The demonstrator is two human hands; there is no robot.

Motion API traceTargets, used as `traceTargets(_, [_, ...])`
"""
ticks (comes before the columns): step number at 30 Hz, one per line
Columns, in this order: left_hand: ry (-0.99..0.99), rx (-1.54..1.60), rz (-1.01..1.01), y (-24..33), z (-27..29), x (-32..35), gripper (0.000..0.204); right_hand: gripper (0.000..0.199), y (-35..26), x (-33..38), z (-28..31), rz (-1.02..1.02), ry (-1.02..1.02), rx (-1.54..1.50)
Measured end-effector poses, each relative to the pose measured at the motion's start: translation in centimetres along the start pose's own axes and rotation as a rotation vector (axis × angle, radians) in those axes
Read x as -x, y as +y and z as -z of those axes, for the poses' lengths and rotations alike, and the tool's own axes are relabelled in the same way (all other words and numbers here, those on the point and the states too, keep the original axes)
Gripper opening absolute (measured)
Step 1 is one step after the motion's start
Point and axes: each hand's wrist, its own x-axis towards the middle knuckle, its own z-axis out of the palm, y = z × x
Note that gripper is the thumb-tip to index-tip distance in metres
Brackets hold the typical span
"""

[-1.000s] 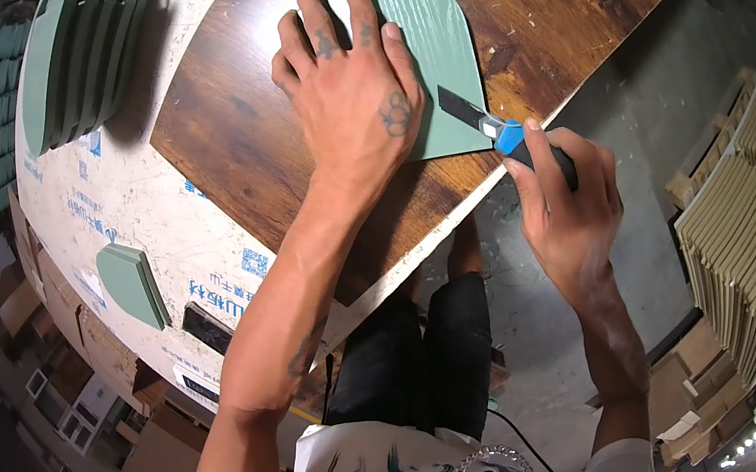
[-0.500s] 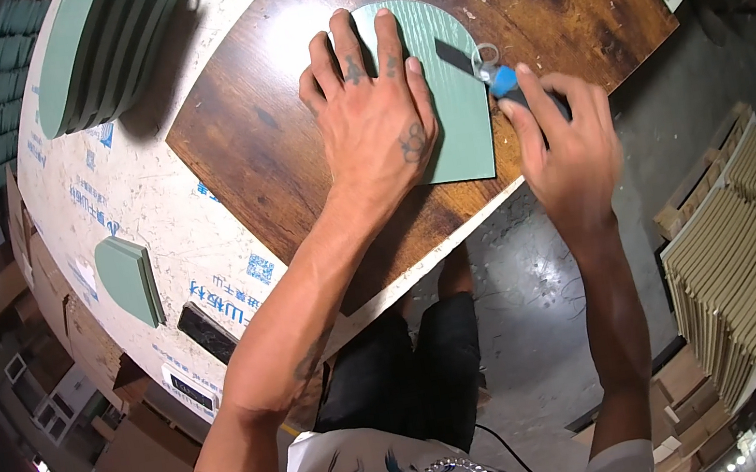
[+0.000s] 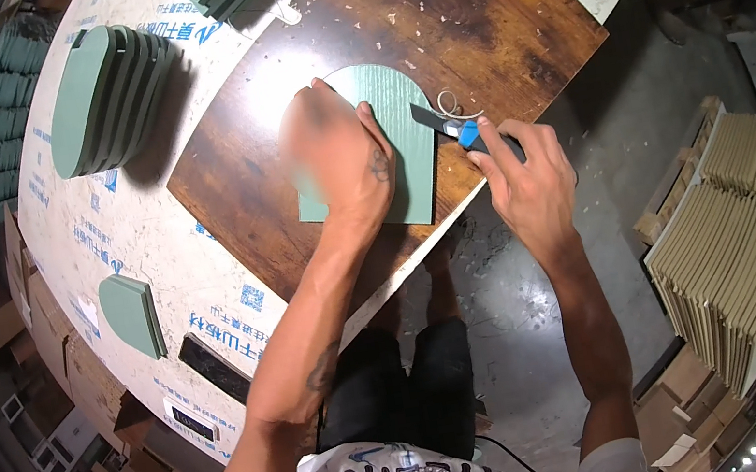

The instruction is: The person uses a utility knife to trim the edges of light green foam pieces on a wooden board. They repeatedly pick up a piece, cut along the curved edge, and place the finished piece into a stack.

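A pale green arched panel (image 3: 410,173) with a grain-like surface lies on a brown wood-patterned board (image 3: 501,12). My left hand (image 3: 343,168) is over the panel's left part; its fingers are blurred, with the thumb tip lying on the green face. In my right hand (image 3: 532,176) is a utility knife (image 3: 470,133) with a blue collar and a dark blade. That blade crosses the panel's right edge, partway up the side. A thin pale curl of trimming (image 3: 459,107) loops beside the blade.
Stacked green arched pieces (image 3: 99,102) stand on the white printed table (image 3: 150,211) at left. Nearer are a smaller green stack (image 3: 128,317), a black phone (image 3: 214,366) and a small device with a dark display (image 3: 192,420). Stacked tan boards (image 3: 732,251) stand at right. Scraps dot the board.
The view has shifted, bringing more green pieces in at the top. My left fingers were spread flat and are now blurred and drawn in. The trimming curl looks longer.
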Motion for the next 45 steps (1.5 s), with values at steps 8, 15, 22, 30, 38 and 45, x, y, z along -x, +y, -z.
traceTargets(8, [0.08,-0.106,-0.051,-0.3,-0.7,0.4,0.044,0.037,2.6,-1.5,-0.1,0.101,-0.02,-0.01])
traceTargets(15, [0.068,-0.154,-0.058,-0.2,-0.4,0.5,0.043,0.04,3.5,-3.5,-1.0,0.188,-0.075,-0.099])
traceTargets(22, [0.071,-0.082,-0.054,0.0,0.1,0.5,0.045,0.04,3.6,-7.4,-2.6,0.269,-0.092,-0.149])
traceTargets(30, [0.086,-0.009,-0.022,0.0,-0.3,0.5,0.05,0.038,4.6,-12.5,-4.8,0.475,-0.12,-0.249])
traceTargets(38, [-0.096,-0.14,-0.071,-1.7,1.1,-1.9,0.049,0.041,6.5,-5.6,-0.1,0.282,-0.174,-0.203])
traceTargets(45, [0.0,-0.295,0.253,1.0,-0.2,1.2,0.052,0.043,6.1,-4.2,-0.1,0.192,-0.179,-0.198])
